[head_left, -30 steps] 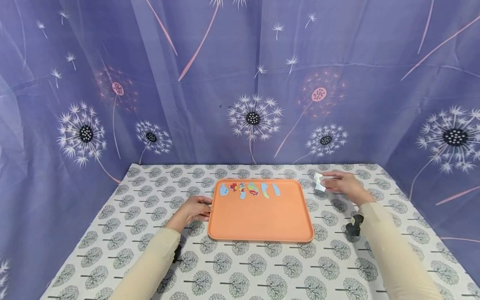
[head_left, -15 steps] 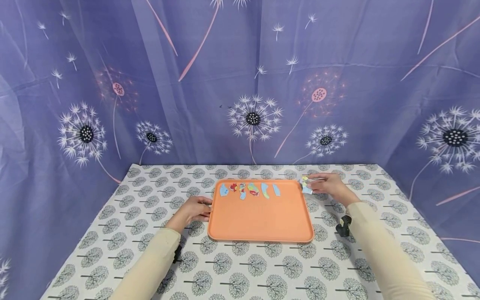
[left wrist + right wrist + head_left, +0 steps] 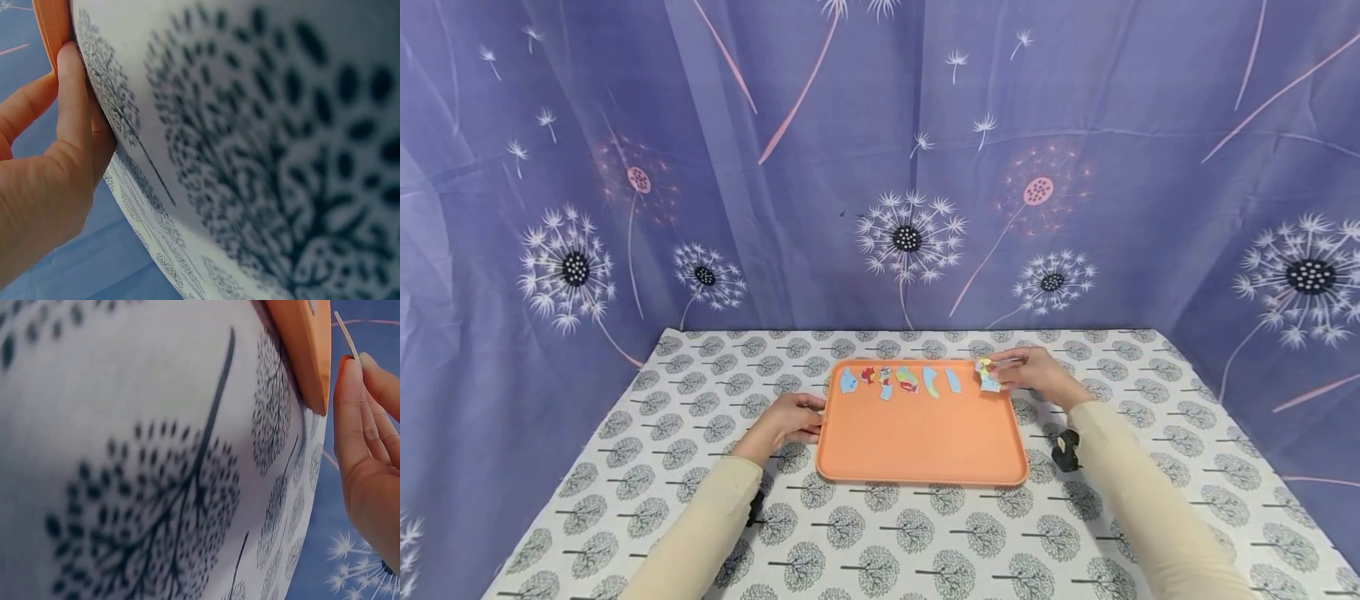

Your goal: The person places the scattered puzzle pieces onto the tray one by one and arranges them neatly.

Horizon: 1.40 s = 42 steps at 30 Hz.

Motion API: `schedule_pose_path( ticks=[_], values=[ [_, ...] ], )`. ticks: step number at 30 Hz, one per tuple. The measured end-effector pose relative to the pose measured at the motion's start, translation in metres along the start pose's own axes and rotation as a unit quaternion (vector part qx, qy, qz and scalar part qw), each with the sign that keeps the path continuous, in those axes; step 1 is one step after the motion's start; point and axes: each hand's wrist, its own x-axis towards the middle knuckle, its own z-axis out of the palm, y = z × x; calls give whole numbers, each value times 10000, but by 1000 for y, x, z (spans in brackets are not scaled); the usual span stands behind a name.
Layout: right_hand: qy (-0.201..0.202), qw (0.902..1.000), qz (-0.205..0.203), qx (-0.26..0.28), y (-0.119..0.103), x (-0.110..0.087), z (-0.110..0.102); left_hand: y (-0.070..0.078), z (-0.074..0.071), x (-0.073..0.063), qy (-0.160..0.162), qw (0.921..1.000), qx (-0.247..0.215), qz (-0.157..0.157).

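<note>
An orange tray [image 3: 917,442] lies on the table, with several flat, irregular puzzle pieces [image 3: 907,379] in blue, red and green in a row along its far side. At the tray's left edge my left hand [image 3: 786,422] holds the rim, and the left wrist view has its thumb and fingers [image 3: 70,100] at that edge. My right hand [image 3: 1033,375] pinches another puzzle piece [image 3: 988,377], light blue with yellow, over the tray's far right corner. Edge-on in the right wrist view, this piece [image 3: 347,334] shows thin between thumb and finger, apart from the tray.
A white tablecloth [image 3: 880,533] printed with grey trees covers the table. Behind it hangs a purple curtain [image 3: 820,167] with dandelion patterns. A dark wrist camera [image 3: 1066,451] sits under the right forearm.
My right hand has moved left with the puzzle piece, from beside the tray to over its far right corner. The left hand and the tray stay where they were.
</note>
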Motion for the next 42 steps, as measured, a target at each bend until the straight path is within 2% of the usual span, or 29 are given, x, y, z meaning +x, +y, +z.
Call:
schedule_pose_path(
  ticks=[10,15,24,29,37,42],
  values=[
    [-162,9998,0,-141,1,5,12,-2,0,0,-18,9999,105,-69],
    [-7,9996,109,-277,2,9,17,-2,1,-2,-1,9999,106,-49],
    [232,9974,73,-680,1,15,21,0,0,-4,4,10000,57,-32],
    [248,9967,-61,-770,1,16,23,0,0,-4,36,10000,76,1],
    [257,9906,-491,-1247,0,17,24,-1,1,-3,24,9999,67,78],
    [344,9888,-581,-1328,1,16,23,-1,1,-3,50,9999,95,62]
  ],
)
